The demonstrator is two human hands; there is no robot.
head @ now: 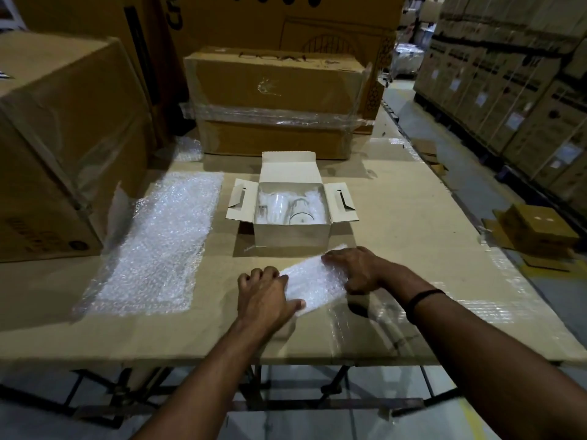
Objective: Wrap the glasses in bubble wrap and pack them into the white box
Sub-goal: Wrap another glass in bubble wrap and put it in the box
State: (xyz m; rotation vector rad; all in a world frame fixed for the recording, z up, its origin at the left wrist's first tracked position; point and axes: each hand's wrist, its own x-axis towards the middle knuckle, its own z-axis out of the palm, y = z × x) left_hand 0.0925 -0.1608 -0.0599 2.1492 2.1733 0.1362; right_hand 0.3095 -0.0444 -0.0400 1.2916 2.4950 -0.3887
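cardboard tabletop (397, 217): left hand (266, 296), right hand (355, 268) flat on bubble-wrap bundle (314, 281).

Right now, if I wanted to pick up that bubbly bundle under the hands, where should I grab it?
Probably around its two ends, one hand on each, coming down from above. The bubble-wrap bundle is long and lies flat at a slant on the cardboard tabletop, so its ends stick out sideways. The left hand and right hand already rest there. Grip gently; whether glass is inside cannot be seen.
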